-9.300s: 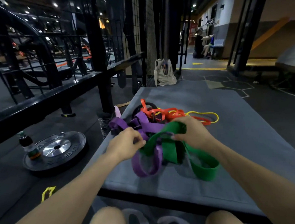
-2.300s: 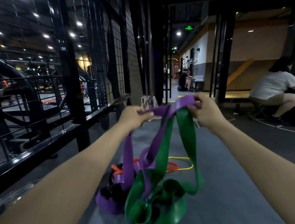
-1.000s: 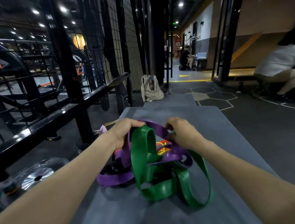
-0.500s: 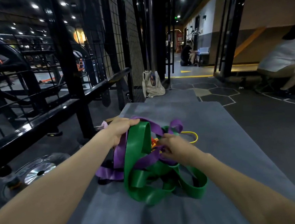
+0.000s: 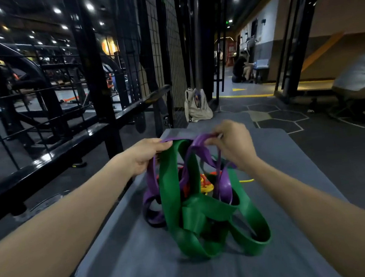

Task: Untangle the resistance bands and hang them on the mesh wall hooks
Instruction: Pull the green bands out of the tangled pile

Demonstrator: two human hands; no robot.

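A tangle of resistance bands lies on a grey mat (image 5: 143, 256). The wide green band (image 5: 171, 194) loops up from the pile and twists through a purple band (image 5: 199, 141). My left hand (image 5: 143, 155) pinches the purple band at the top left. My right hand (image 5: 232, 142) pinches another part of the purple band at the top right, so a short length stretches between both hands above the mat. Orange and yellow bands (image 5: 205, 183) lie under the tangle. The mesh wall (image 5: 169, 51) rises ahead; its hooks are not visible.
A black steel rail (image 5: 67, 146) and rack frame run along the left. A weight plate (image 5: 43, 203) lies on the floor beside the mat. A beige bag (image 5: 197, 106) leans at the foot of the mesh wall. A person (image 5: 240, 68) crouches far down the corridor.
My right hand has come up from the pile and now pinches the purple band level with my left hand. The green and purple loops are lifted higher.
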